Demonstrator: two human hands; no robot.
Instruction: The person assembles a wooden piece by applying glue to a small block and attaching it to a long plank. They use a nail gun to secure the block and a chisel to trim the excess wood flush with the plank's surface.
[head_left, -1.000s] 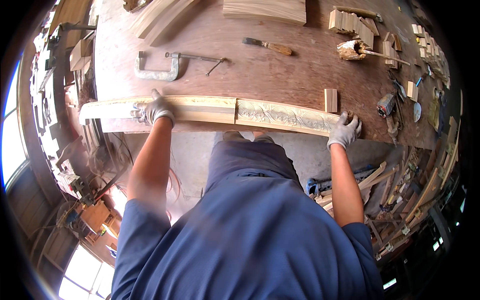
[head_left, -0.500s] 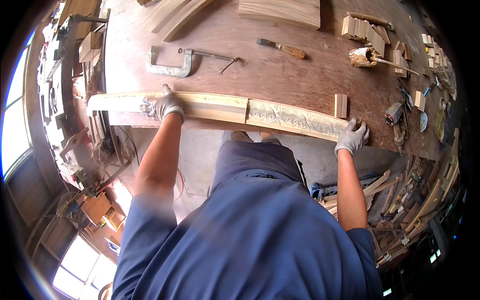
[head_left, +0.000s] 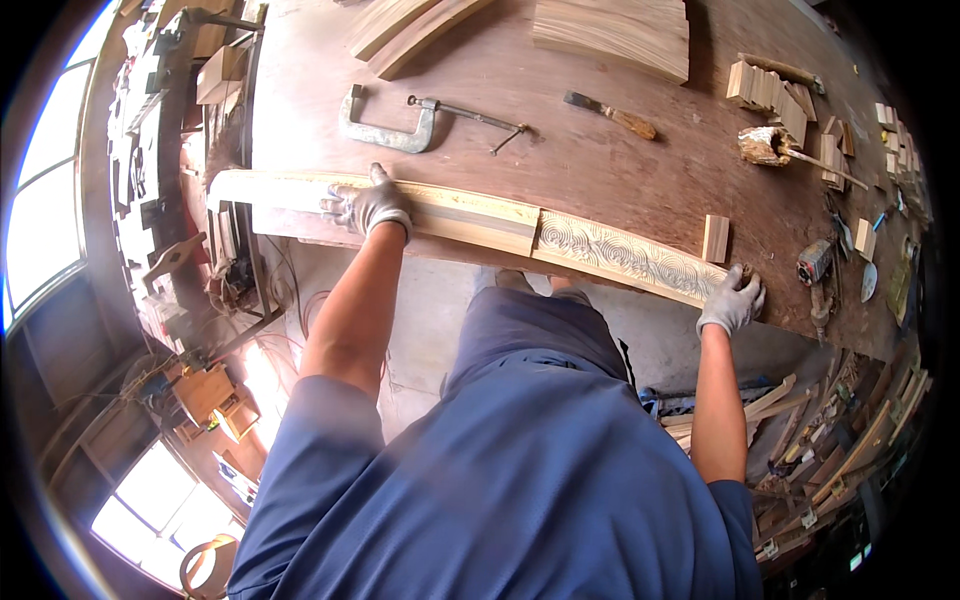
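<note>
A long, gently curved wooden strip [head_left: 470, 222] lies along the near edge of the workbench. Its right part is a carved panel [head_left: 620, 252] with rows of spirals, and the left part is plain. My left hand [head_left: 370, 203], in a pale work glove, rests on the plain part, with fingers and thumb spread over the wood. At the far right end of the carved panel, my gloved right hand [head_left: 735, 300] is bent round the tip. Its fingertips are partly hidden. A small wooden block [head_left: 715, 238] stands just behind that end.
On the workbench [head_left: 480, 165] lie a C-clamp [head_left: 390, 130], a chisel [head_left: 612, 114], a mallet [head_left: 765, 146] and stacked wooden blocks [head_left: 765, 97]. Curved boards [head_left: 612, 38] sit at the back. Scrap wood [head_left: 850, 440] is heaped at the lower right, with shelving on the left.
The view has swung, so the bench and everything on it appear farther right and slightly tilted. Both hands keep about the same places on the wooden strip.
</note>
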